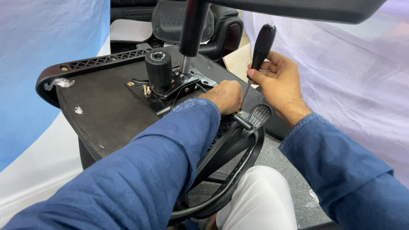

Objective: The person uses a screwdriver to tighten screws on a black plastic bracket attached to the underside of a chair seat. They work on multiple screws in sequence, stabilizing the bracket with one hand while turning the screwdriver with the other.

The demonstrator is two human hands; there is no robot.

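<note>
An overturned office chair seat (pixel 106 102) lies in front of me, its dark underside facing up. A black metal mechanism plate (pixel 170 91) with a round knob (pixel 158 70) and a gas cylinder (pixel 189 38) is bolted at its middle. My right hand (pixel 279 83) grips a black-handled screwdriver (pixel 260 47), its thin shaft pointing down to a screw by the lever paddle (pixel 259 115). My left hand (pixel 226 96) rests closed on the seat beside the tip, steadying it. What its fingers hold is hidden.
A black armrest loop (pixel 238 170) curves below the seat. Another black chair (pixel 221 30) stands behind. A chair base arm (pixel 306 9) crosses the top. Pale cloth backdrops hang left and right; grey carpet (pixel 289 170) lies below.
</note>
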